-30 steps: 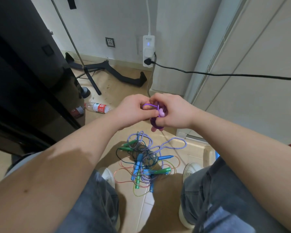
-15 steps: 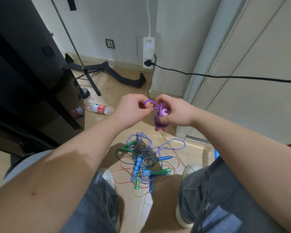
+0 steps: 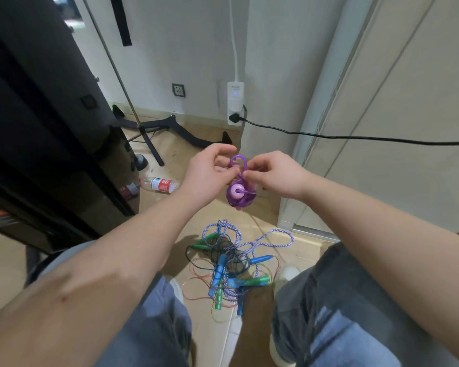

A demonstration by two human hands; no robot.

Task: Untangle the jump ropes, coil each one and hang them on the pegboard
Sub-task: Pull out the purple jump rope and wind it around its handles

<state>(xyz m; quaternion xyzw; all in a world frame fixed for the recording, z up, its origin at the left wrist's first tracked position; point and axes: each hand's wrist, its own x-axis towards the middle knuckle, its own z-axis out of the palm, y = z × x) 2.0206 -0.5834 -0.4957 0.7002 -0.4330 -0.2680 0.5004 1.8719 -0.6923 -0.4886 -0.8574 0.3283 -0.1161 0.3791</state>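
Hands moved apart since a second ago. Left hand (image 3: 210, 173) and right hand (image 3: 274, 173) each pinch purple rope (image 3: 239, 198); its loop now drawn up, coiled bundle hangs below. Likely tying off. Pile (image 3: 229, 262) stays on floor between feet.

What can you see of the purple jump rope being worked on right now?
The purple jump rope is a thin, glossy cord that looks like plastic, wound into a small tight bundle around pink handles; one round pink handle end faces the camera. A narrow loop of cord stands up from the bundle. The left hand and right hand pinch the cord at the loop's base, so the bundle hangs below them in mid-air, above the tangled pile of other ropes on the floor.
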